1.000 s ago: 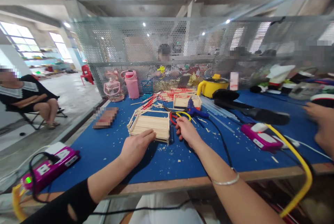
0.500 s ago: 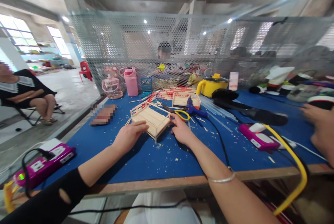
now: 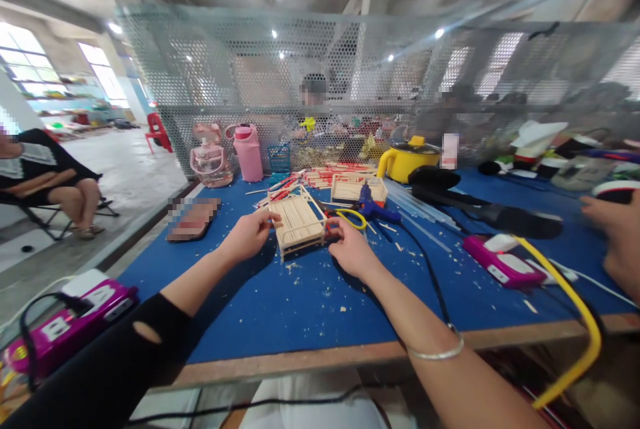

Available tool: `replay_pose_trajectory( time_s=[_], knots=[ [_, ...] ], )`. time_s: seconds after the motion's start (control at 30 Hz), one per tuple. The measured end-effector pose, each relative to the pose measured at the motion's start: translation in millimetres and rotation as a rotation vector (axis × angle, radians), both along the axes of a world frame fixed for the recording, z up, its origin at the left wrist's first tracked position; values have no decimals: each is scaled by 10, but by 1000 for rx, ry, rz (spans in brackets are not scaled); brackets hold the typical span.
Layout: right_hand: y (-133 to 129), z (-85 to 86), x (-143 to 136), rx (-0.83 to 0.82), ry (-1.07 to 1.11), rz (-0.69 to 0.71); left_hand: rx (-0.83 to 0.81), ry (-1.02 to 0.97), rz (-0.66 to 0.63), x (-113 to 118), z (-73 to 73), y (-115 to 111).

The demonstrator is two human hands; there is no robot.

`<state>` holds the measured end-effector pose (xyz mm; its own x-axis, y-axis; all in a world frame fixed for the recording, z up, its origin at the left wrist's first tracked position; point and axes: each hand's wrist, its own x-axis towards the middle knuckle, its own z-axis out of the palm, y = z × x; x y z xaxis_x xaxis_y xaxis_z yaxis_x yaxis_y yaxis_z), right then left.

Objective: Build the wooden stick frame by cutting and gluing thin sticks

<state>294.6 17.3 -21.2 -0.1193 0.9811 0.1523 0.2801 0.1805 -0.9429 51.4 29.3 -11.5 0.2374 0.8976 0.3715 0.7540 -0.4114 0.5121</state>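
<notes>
A small frame of pale wooden sticks point(image 3: 299, 221), with a slatted deck and low rails, stands on the blue table top between my hands. My left hand point(image 3: 253, 234) grips its left edge, fingers bent against the sticks. On the opposite side my right hand point(image 3: 349, 245) pinches the right edge near a corner post. Just behind the right hand lie scissors with yellow handles point(image 3: 353, 219) and a blue glue gun point(image 3: 376, 207). A second stick frame point(image 3: 350, 190) sits behind them, beside a pile of red-tipped sticks point(image 3: 335, 175).
A yellow pot point(image 3: 411, 161), clear glue sticks point(image 3: 425, 205) and a black strap-like object point(image 3: 500, 212) lie to the right. Purple power strips point(image 3: 503, 262) sit at both sides. Pink bottles point(image 3: 247, 152) stand by the mesh screen point(image 3: 210, 75). A co-worker's hand point(image 3: 613, 222) is at far right.
The stick frame has turned so its front edge lies more square to me. My left hand has shifted from its front left to its left edge, and the view has moved slightly.
</notes>
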Motion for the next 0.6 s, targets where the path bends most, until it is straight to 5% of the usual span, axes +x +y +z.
replay_pose_trajectory(
  time_s=[0.33, 0.6],
  knots=[
    [45, -30, 51, 77, -2, -164, 129, -131, 302, 9, 81, -183],
    [-149, 146, 103, 210, 92, -349, 126, -146, 152, 103, 147, -334]
  ],
)
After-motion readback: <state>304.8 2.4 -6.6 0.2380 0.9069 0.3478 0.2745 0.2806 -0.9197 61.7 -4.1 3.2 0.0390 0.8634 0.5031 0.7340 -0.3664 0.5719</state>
